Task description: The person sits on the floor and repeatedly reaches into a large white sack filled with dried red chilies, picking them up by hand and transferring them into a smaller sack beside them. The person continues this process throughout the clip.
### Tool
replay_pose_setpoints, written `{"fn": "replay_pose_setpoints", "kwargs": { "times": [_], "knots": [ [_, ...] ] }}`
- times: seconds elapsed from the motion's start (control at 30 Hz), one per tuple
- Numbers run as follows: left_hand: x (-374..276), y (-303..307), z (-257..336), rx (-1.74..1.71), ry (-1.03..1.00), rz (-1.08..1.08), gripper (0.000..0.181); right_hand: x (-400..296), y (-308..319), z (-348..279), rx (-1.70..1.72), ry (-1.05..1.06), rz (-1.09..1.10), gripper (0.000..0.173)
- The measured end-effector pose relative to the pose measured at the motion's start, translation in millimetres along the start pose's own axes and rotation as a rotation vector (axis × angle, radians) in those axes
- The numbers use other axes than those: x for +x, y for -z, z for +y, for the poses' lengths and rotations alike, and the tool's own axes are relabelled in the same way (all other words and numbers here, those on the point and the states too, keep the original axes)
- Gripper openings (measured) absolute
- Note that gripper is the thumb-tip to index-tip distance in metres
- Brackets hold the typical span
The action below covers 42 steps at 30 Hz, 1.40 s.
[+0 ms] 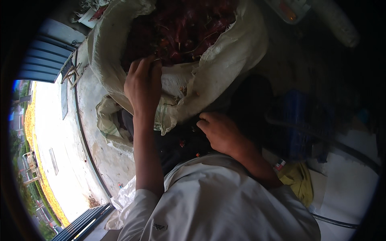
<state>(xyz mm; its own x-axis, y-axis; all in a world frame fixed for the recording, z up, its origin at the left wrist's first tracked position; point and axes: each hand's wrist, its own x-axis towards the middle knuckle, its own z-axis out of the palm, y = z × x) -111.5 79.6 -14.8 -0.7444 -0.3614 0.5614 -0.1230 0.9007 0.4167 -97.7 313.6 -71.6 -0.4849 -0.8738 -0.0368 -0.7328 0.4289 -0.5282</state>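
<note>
A large white woven sack [238, 60] stands open before me, its rim rolled back. Dark red dried chili peppers [184, 33] with pale stems fill it. My left hand [144, 81] reaches over the near left part of the rim, fingertips bent down at the edge of the peppers; whether they hold one is hidden. Nearer my body, my right hand [220, 131] is curled above my dark-clad lap, below the sack's near side; its fingertips are in shadow and I cannot tell if they grip anything. Small red bits [182, 143] lie on the dark cloth of my lap.
A smaller woven sack [105, 120] stands left of the large one. On the right are a blue plastic crate [295, 123], a dark curved bar [325, 140] and a yellow-green cloth [297, 180]. A small wooden stool [71, 75] is by the doorway at the left.
</note>
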Motion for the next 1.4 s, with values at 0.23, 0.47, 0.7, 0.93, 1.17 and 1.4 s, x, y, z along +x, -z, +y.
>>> {"fn": "replay_pose_setpoints", "kwargs": {
  "times": [0.23,0.47,0.7,0.93,1.17,1.4],
  "knots": [
    [13,-9,-13,0.383,0.016,-0.398,0.027,57,26,-19,0.006,0.214,0.640,0.017],
    [5,6,-47,-0.141,0.171,0.111,0.018,68,23,15,-0.429,-0.106,0.386,0.014],
    [0,24,-40,-1.019,0.808,0.208,0.018,47,34,5,-0.277,-0.066,0.416,0.016],
    [-29,18,-9,-1.282,0.819,0.114,0.012,94,44,-25,0.453,-0.045,0.635,0.031],
    [-58,13,-1,-1.026,0.618,-0.006,0.012,106,40,-31,0.716,0.000,0.636,0.032],
    [-82,33,18,-0.981,0.587,-0.168,0.022,76,18,-32,0.604,0.085,0.679,0.022]
  ]
}}
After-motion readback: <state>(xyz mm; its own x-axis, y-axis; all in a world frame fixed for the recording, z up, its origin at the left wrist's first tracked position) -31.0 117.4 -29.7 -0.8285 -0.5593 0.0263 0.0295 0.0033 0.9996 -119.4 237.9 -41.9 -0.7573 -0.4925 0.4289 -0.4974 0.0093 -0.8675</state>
